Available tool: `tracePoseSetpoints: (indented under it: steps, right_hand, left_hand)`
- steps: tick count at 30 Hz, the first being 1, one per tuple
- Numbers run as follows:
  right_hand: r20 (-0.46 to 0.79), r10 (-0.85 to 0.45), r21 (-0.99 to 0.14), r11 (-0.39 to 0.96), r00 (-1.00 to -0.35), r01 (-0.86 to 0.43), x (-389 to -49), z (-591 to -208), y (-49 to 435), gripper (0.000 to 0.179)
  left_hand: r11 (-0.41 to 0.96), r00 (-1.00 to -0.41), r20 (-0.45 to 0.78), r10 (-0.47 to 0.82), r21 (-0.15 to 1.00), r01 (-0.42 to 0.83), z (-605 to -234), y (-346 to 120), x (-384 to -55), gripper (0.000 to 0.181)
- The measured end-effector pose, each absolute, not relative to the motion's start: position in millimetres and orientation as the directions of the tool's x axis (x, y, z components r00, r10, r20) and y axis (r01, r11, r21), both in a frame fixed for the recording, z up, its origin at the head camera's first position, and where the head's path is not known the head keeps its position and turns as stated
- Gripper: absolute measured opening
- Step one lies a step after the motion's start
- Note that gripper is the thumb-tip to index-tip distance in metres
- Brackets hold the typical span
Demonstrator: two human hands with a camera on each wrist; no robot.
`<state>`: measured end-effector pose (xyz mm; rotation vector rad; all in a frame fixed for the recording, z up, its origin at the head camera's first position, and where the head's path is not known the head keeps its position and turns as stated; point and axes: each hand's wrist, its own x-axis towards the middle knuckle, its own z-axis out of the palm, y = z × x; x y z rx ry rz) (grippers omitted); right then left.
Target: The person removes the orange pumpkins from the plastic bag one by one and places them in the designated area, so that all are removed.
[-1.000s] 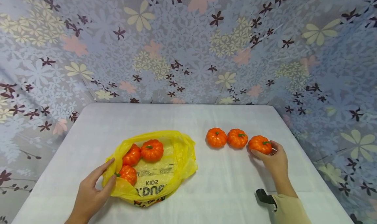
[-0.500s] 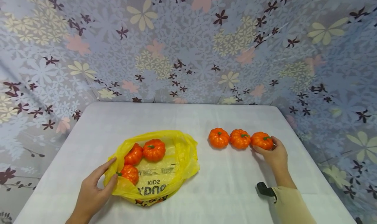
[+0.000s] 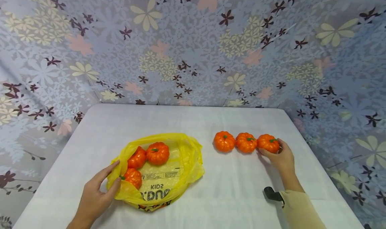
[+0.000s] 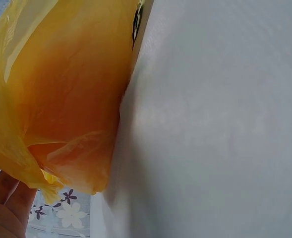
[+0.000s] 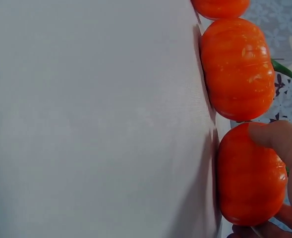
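My right hand [image 3: 281,157] grips a small orange pumpkin [image 3: 268,143] with a green stem, at the right end of a row on the table. In the right wrist view, my thumb lies on one side of that pumpkin [image 5: 252,173] and fingers curl round the other. Beside it in the row sit a middle pumpkin [image 3: 246,142] and a left one [image 3: 224,141]. On the left, my left hand [image 3: 98,195] holds the rim of a yellow plastic bag [image 3: 191,155]. Three orange pumpkins lie inside, one of them [image 3: 157,153] near the back. The left wrist view shows the bag [image 4: 71,89] closely.
A white cloth covers the table [image 3: 229,188]. Behind it and at the sides hangs a flowered fabric [image 3: 193,48]. A black strap piece [image 3: 272,194] sticks out at the right sleeve [image 3: 301,209].
The right-end pumpkin, in my right hand, has moved slightly back and now sits in line with the others. The left hand stays at the bag. The head view has shifted slightly.
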<state>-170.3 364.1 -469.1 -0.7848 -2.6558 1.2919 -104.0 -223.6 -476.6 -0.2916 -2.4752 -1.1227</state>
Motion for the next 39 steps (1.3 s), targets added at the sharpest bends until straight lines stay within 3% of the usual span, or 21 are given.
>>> tracePoseSetpoints:
  steps: [9, 15, 25, 39]
  right_hand:
    - [-0.028, 0.523, -0.777, 0.525, -0.852, 0.348, -164.4, -466.4, 364.8, 0.094]
    - [0.074, 0.527, -0.772, 0.568, -0.847, 0.285, -160.0, -446.6, 351.1, 0.1]
    - [0.198, 0.347, -0.775, 0.629, -0.917, 0.071, -157.5, -407.8, 288.2, 0.1]
    - [0.27, 0.173, -0.791, 0.6, -0.947, -0.116, -165.7, -416.7, 206.5, 0.097]
  left_hand:
    - [0.655, -0.891, 0.454, 0.019, 0.667, 0.354, -477.5, -223.3, -104.6, 0.05]
    - [0.651, -0.889, 0.457, 0.018, 0.67, 0.358, -478.2, -223.5, -103.7, 0.05]
    - [0.647, -0.884, 0.466, 0.021, 0.668, 0.368, -479.0, -223.9, -103.6, 0.05]
    - [0.642, -0.884, 0.467, 0.028, 0.669, 0.374, -478.3, -222.8, -103.1, 0.048]
